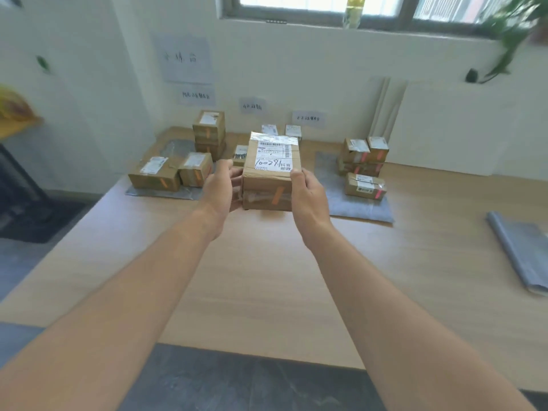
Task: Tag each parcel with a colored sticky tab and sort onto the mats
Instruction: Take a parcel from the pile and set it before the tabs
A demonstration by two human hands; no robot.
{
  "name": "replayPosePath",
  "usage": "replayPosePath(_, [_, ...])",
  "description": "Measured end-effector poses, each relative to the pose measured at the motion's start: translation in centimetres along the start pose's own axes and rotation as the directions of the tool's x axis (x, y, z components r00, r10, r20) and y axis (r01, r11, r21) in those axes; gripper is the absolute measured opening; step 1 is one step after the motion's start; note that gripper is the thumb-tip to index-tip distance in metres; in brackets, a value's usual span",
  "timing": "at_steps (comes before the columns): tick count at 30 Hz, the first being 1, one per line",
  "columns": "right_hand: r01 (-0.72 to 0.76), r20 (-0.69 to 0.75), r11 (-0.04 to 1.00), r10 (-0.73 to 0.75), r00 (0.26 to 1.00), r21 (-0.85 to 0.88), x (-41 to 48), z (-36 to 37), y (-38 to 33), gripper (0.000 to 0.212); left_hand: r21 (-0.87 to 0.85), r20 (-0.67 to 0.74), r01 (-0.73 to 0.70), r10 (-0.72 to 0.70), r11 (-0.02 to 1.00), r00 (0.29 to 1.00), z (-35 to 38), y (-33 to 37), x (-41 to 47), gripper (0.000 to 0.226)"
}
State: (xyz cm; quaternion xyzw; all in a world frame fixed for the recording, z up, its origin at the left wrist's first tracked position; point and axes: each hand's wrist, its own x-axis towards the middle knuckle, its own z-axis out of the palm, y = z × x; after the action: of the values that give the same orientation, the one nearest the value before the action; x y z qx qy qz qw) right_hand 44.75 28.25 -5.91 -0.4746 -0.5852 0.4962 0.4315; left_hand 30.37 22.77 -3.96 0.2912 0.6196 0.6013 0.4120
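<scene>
Both hands are closed on one cardboard parcel [268, 176]: the left hand [221, 188] wraps its left side with curled fingers, and the right hand [308, 194] clasps its right side with the thumb laid on the top edge. The parcel is held over the wooden surface [267, 277], between two grey mats, and carries a white shipping label [274, 157] with handwritten digits on top and one orange tab [278, 194] on its near face. On the left mat [164, 193] lie four parcels: two stacked parcels [209, 133] at the back and two side by side parcels [173, 172] in front, with orange tabs showing on their faces. On the right mat [353, 207] is a cluster of stacked parcels [364, 155] with one single parcel [365, 186] in front of it; they bear red tabs, and the stack's lower layer is too blurred to count. Three more far parcels [269, 129] stand behind the held one, which partly hides them, so what they rest on cannot be told. A folded grey sheet [522, 256] lies at the surface's right edge. Four paper signs [184, 57] hang on the wall behind, under a window [379, 7] with a bottle [353, 10] on its sill and a plant [510, 34] at the right.
</scene>
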Motion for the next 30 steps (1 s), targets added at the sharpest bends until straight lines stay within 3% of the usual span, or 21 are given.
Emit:
replayPosePath(6, [0.058,0.065,0.998,-0.058,0.996,-0.001,1.3,0.2,-6.2,0.036,0.021,-0.059,-0.034,0.035,0.999,0.998,-1.7,6.4,-0.5,0.051])
replayPosePath(13, [0.048,0.108,0.999,-0.046,0.993,-0.017,3.1,5.0,-7.5,0.038,-0.001,-0.095,-0.001,0.001,1.000,0.995,-6.9,7.6,2.5,0.054])
replayPosePath(30, [-0.116,0.076,0.990,0.111,0.991,0.077,14.7,33.5,-7.8,0.037,-0.009,0.047,0.048,-0.048,0.999,0.998,-30.3,10.4,25.3,0.049])
